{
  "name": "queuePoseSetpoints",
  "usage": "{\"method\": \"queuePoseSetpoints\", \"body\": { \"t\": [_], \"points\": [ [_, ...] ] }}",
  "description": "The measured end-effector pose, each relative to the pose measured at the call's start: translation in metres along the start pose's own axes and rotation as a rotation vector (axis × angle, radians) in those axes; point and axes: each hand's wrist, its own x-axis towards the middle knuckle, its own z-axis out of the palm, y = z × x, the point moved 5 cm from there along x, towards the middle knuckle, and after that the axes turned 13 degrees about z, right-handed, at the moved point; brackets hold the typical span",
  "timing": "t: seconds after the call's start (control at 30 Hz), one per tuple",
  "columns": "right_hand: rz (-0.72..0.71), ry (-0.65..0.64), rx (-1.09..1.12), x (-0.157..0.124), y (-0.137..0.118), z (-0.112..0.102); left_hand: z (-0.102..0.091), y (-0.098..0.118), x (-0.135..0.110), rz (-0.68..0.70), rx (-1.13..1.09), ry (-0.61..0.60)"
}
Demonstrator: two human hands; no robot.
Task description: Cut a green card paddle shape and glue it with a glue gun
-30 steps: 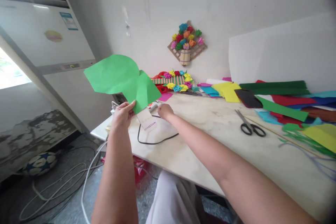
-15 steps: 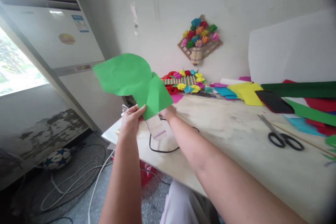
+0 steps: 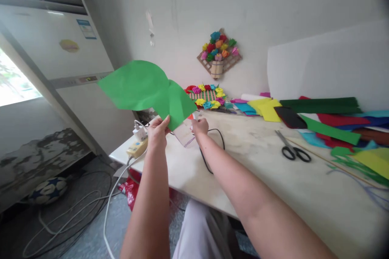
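Observation:
My left hand pinches the lower edge of a large green paper piece. The paper stands up above the table, with a pointed lobe to the left and a smaller lobe to the right. Behind its lower right edge, my right hand is closed round a small white-and-orange tool, apparently a glue gun; most of it is hidden. A black cord loops beside that hand. Below the paper, a pale card with a purple line lies partly covered.
Black-handled scissors and a thin stick lie on the table's right side. Behind them are a phone and coloured paper sheets. A power strip with a white plug sits at the left edge. Paper flowers hang on the wall.
The view has turned rightward, so the surroundings sit further left. My right hand has come into clearer sight from behind the green paper, showing the white-and-orange tool. My left hand keeps its hold.

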Motion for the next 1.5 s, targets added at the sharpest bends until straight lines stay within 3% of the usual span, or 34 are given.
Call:
{"method": "queuePoseSetpoints", "body": {
  "t": [0.1,0.27,0.43,0.6,0.7,0.87,1.07,1.5],
  "points": [
    [0.146,0.091,0.231,0.008,0.019,-0.043,0.022,-0.006,-0.008,-0.006,-0.035,-0.022],
    [0.103,0.004,0.676,0.014,0.047,-0.121,0.063,-0.031,-0.031,-0.111,-0.053,-0.068],
    [0.036,0.03,0.731,0.018,0.085,-0.195,0.112,-0.071,-0.066,-0.281,-0.054,-0.229],
    [0.116,0.112,0.795,0.02,0.126,-0.237,0.15,-0.106,-0.104,-0.436,0.046,-0.429],
    [0.169,0.154,0.79,0.019,0.144,-0.246,0.162,-0.117,-0.116,-0.462,0.06,-0.493],
    [0.195,0.07,0.761,0.022,0.152,-0.241,0.169,-0.128,-0.121,-0.473,0.07,-0.549],
    [0.164,0.067,0.787,0.023,0.144,-0.235,0.169,-0.131,-0.119,-0.467,0.079,-0.531],
    [0.016,-0.123,0.91,0.017,0.111,-0.224,0.169,-0.131,-0.126,-0.468,0.091,-0.555]
  ]
}}
